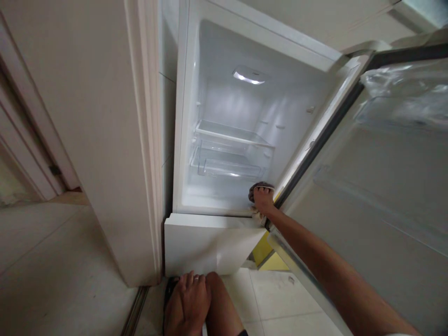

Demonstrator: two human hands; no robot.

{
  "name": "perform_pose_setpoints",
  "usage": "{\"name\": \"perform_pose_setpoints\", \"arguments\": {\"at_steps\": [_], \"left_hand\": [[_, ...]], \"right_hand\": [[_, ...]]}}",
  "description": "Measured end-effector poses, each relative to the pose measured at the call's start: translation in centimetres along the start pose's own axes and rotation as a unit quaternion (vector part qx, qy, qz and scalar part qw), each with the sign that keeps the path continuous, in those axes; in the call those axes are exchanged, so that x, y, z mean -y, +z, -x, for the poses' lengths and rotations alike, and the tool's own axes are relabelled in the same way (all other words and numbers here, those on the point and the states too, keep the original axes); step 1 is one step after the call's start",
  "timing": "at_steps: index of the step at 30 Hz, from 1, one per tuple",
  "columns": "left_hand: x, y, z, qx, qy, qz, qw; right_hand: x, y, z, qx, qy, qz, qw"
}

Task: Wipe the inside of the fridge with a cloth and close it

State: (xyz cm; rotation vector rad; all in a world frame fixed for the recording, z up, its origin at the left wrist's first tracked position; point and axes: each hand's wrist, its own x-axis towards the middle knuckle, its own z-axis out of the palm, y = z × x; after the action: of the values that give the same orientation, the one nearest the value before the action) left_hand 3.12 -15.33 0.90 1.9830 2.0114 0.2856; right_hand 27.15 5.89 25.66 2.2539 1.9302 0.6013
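A white fridge (185, 116) stands with its upper door (385, 186) swung wide to the right. Inside are a clear glass shelf (231, 135) and a clear drawer (224, 165), both bare. My right hand (262, 199) reaches to the bottom right corner of the compartment and presses a grey cloth (261, 186) on the floor of the fridge near the door seal. My left hand (189, 303) rests flat on my knee (220, 303), below the closed lower door (206, 247). It holds nothing.
A cream wall panel (105, 140) flanks the fridge on the left, with a door frame (21, 140) beyond it. Light tiles (287, 298) cover the floor. Something yellow (264, 249) shows under the open door. Plastic film (406, 93) lies in the door's upper shelf.
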Motion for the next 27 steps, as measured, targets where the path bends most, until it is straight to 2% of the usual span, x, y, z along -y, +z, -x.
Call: {"name": "perform_pose_setpoints", "arguments": {"at_steps": [4, 10, 19, 23, 27], "left_hand": [[-0.1, 0.0, 0.3, 0.012, 0.001, -0.014, 1.0], [-0.1, 0.4, 0.1, 0.025, 0.008, -0.018, 0.999], [-1.1, -1.3, -0.2, 0.07, 0.0, -0.036, 0.997], [-1.2, -1.4, -0.7, 0.058, -0.004, -0.031, 0.998], [-1.5, -1.7, -0.8, 0.031, 0.006, -0.008, 0.999]], "right_hand": [[-1.1, -2.2, -0.3, -0.02, 0.0, 0.019, 1.0], [-2.4, -6.1, -2.5, -0.056, 0.001, 0.058, 0.997], [-4.5, -14.1, -7.2, -0.108, 0.025, 0.09, 0.99], [-5.5, -18.0, -8.4, -0.144, 0.022, 0.099, 0.984], [-7.1, -21.0, -8.4, -0.191, 0.037, 0.055, 0.979]]}}
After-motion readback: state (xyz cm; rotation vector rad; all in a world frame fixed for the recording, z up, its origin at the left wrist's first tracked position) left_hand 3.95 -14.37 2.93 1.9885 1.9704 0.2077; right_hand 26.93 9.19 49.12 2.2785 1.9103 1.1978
